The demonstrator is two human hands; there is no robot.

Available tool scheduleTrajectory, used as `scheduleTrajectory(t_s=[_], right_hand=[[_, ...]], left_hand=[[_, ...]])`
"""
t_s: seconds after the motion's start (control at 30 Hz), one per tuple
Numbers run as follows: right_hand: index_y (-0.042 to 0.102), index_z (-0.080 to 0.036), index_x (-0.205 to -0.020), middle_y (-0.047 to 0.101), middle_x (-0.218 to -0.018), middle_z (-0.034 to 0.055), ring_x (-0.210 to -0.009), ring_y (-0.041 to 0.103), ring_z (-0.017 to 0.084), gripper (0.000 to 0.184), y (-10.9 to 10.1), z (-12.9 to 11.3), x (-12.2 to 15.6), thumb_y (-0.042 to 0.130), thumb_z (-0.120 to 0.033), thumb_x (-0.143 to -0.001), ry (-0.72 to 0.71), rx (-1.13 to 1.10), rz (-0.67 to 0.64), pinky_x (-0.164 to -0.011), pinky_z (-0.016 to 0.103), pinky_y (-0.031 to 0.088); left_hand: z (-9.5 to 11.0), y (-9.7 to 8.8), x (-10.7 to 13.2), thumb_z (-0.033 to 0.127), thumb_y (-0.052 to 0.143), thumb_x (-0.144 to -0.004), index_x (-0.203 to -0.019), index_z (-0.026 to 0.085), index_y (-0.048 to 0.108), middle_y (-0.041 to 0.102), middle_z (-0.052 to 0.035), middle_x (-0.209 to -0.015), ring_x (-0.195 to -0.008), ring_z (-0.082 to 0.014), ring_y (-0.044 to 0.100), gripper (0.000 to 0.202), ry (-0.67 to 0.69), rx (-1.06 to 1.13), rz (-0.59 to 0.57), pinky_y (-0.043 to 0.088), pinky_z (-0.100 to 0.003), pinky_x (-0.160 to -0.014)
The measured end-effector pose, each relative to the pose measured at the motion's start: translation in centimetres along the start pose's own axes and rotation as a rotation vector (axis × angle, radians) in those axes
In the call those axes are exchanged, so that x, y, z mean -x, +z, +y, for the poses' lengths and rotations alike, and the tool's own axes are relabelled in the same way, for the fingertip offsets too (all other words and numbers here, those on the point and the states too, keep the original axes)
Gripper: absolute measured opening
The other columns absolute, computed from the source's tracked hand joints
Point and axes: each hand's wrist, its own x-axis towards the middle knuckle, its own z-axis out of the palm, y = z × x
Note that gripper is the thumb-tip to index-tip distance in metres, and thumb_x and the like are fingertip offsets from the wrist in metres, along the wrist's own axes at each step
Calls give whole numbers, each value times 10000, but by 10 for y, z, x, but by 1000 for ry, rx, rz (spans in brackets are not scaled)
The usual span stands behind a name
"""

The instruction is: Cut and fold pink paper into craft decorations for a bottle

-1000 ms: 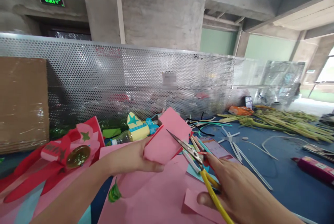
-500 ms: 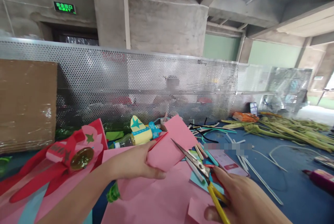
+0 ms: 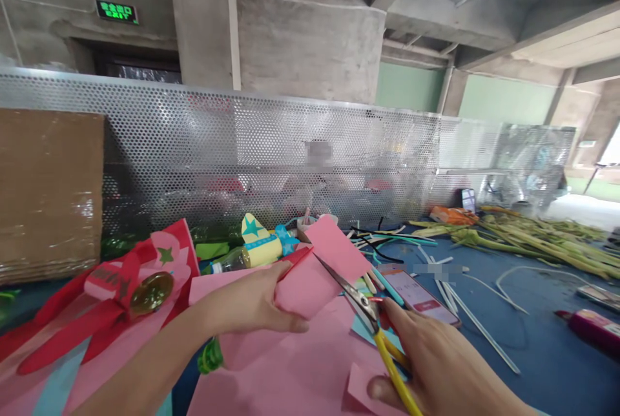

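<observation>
My left hand (image 3: 259,303) is closed on a folded piece of pink paper (image 3: 307,287), whose folded edge shows red. My right hand (image 3: 431,351) grips a pair of scissors (image 3: 363,303) with yellow handles. Their metal blades point up and left and lie across the pink paper, between its upper flap and the part in my left hand. A large pink sheet (image 3: 290,374) lies beneath both hands. Close to my right thumb is a small folded pink scrap (image 3: 361,387). A green bottle cap (image 3: 210,356) sits below my left wrist.
A red and pink paper rocket-like craft (image 3: 169,254) lies left; a yellow bottle craft (image 3: 261,248) lies behind my left hand. A phone (image 3: 421,296), white sticks (image 3: 477,329), a purple bottle (image 3: 595,332) and dry husks (image 3: 533,241) are right. A perforated metal panel (image 3: 271,145) stands behind.
The scissors and my right hand have shifted slightly left, and the blades have moved further across the pink paper. My left hand keeps its hold nearly in place.
</observation>
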Motion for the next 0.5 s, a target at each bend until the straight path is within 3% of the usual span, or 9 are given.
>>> scheduleTrajectory(t_s=[0.23,0.5], right_hand=[[543,-200,-969,751,-846,140,-736,734,370,594,7,3,1,458,-756,-780,9,51,17,-568,438,552],[524,-211,-921,730,-681,91,-613,728,345,503,10,3,-1,405,-694,-849,-16,70,22,-473,361,474]], left_hand=[[4,0,2,375,743,-660,-1312,238,488,670,-63,-1180,-1015,-299,632,714,-32,-32,9,481,-380,-843],[-1,0,0,410,733,-626,-1240,233,554,720,-51,-1018,-877,-289,666,664,-71,-15,34,496,-340,-706]])
